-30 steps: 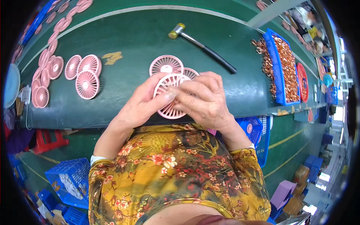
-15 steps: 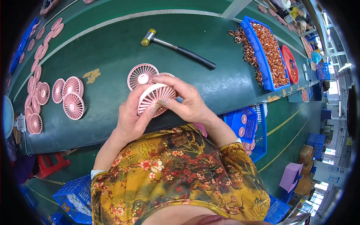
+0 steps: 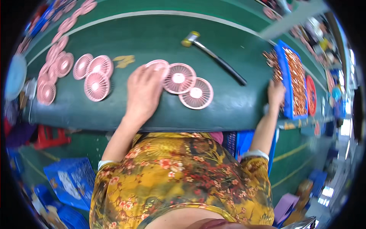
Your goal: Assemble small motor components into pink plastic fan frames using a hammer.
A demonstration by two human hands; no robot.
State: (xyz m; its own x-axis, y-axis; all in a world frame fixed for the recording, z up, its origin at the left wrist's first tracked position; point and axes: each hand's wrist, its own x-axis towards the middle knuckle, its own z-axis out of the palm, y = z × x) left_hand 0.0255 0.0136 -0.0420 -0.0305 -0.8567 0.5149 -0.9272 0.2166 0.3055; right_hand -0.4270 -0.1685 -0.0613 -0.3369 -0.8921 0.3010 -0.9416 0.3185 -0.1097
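Note:
My left hand (image 3: 145,89) is on the table, its fingers closed on the edge of a pink spoked fan grille (image 3: 159,65) and covering part of it. Just to the right lie two more pink round grilles, a nearer one (image 3: 196,94) and an overlapping one (image 3: 179,78). At the right, my right hand (image 3: 276,93) reaches into the loose copper-coloured rings (image 3: 271,61) beside a blue tray (image 3: 286,80). Blur and the pile hide its fingertips, so I cannot tell whether it grips a ring.
A mallet (image 3: 217,59) with yellow faces and a black handle lies beyond the grilles. More copper-coloured rings (image 3: 296,76) fill the blue tray, with a red round tray (image 3: 311,95) behind it. Several pink grilles (image 3: 97,84) lie at the left. Blue crates stand below the table.
Both hands held one pink grille before my body; now they are apart. My left hand is at a grille on the table, and my right hand has moved right to the rings. The view has shifted.

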